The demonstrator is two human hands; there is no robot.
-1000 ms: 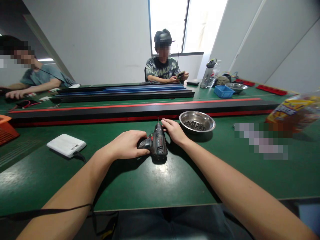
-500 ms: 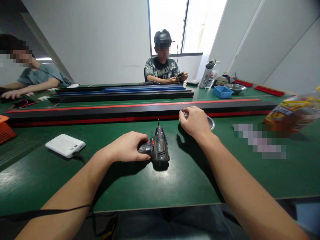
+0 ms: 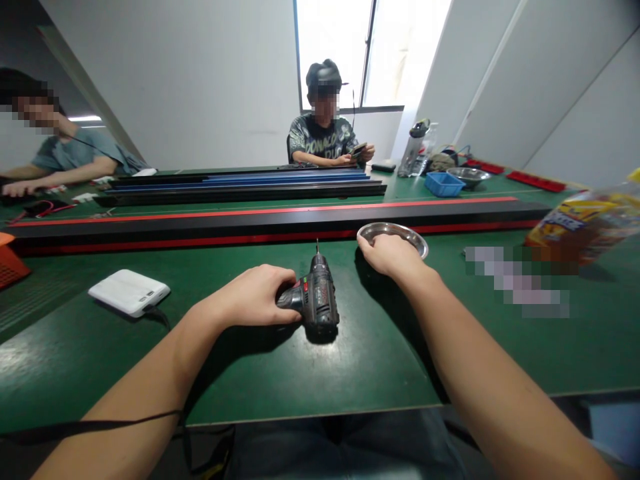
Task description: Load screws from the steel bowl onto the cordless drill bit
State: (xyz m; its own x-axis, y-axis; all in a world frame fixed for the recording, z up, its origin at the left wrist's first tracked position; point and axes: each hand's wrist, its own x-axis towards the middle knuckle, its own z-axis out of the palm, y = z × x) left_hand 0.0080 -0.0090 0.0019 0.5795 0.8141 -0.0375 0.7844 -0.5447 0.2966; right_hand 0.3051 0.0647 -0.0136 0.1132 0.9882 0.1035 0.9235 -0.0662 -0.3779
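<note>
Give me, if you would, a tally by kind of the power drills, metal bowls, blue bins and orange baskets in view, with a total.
Power drill: 1
Metal bowls: 2, counting the far bowl
Blue bin: 1
Orange basket: 1
Total: 5

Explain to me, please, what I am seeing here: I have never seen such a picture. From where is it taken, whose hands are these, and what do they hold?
There is no robot here. The camera sits on a person's head, looking forward and down, so the two bare hands in front are the wearer's own. The left hand grips the handle of a power drill, its bit pointing away from the wearer. The right hand reaches into a metal bowl; its fingertips are hidden, so I cannot tell whether it holds anything. On the green table also lie a white device and a long black bar with red edges. Another person sits across.
</note>
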